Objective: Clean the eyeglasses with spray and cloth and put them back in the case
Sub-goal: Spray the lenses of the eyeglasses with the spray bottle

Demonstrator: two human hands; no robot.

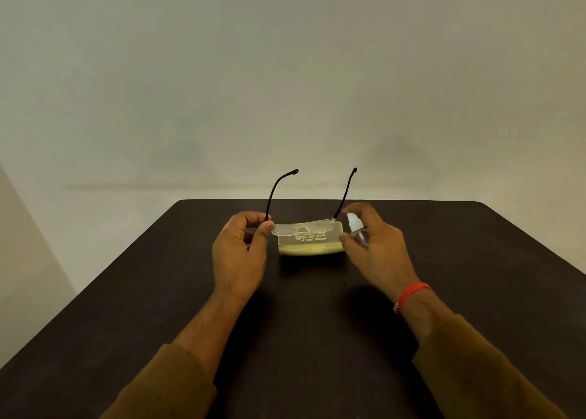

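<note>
My left hand point(239, 254) pinches the left corner of the eyeglasses point(302, 228), holding them in the air above the table with the clear lenses toward me and both black temple arms spread open and pointing up and away. My right hand point(377, 244) grips a small clear spray bottle point(356, 230) with a white nozzle, its index finger on top, the nozzle close to the right lens. Directly behind and below the glasses lies a yellow case point(310, 244) with printed text on its lid. I cannot see a cloth.
A dark wooden table point(301, 323) fills the lower view, its far edge just behind the case. A plain pale wall rises beyond. A red band circles my right wrist point(412, 295).
</note>
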